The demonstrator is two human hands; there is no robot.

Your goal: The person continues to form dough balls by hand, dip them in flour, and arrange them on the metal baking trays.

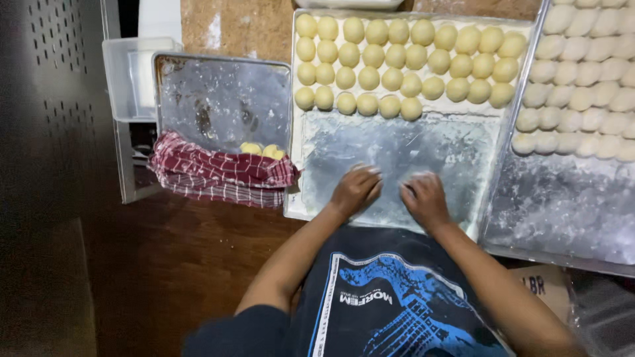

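My left hand point(356, 190) and my right hand point(424, 198) rest palm-down, fingers curled, on the bare floured part of a metal tray point(397, 152). Whether a dough piece lies under either palm is hidden. Several rows of round yellow dough balls point(397, 59) fill the tray's far half. Both hands are close together near the tray's front edge.
A second floured tray point(562, 205) at right holds rows of paler dough balls point(582, 66). At left a metal tray point(218, 99) holds two dough balls point(261, 151) behind a folded red checked cloth point(221, 173). A clear plastic container point(129, 79) stands far left.
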